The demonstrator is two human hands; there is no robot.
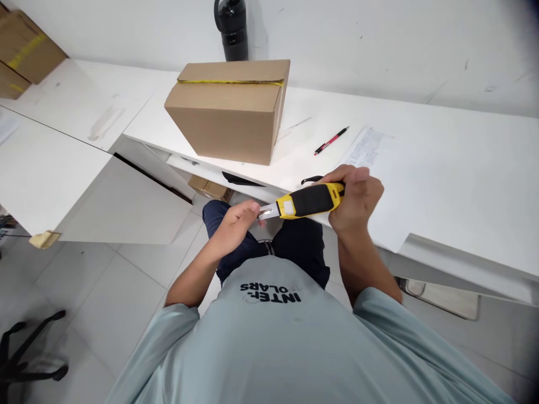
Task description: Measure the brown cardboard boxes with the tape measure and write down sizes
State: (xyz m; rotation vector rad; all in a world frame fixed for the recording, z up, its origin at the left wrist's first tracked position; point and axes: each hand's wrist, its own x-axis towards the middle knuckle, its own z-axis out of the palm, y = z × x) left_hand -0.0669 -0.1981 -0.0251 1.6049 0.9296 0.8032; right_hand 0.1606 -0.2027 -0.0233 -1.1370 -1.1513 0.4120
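Note:
My right hand (357,199) is closed round the far end of a yellow and black tape measure (312,201), held above my lap near the desk edge. A short silvery strip (269,211) sticks out of its left end. The fingers of my left hand (236,223) pinch the tip of that strip, partly hiding it. Beside my right hand a black loop (311,179) shows, perhaps a wrist strap. Beyond the hands, a closed cardboard box (236,132) with a yellow strip along its top seam stands on the white desk (455,185).
A red and black pen (332,141) lies by a handwritten paper sheet (366,148). Behind the box stands a black bottle (234,33). More boxes (31,47) are at the far left, and a small carton (210,188) sits under the desk. A chair base (29,353) is lower left.

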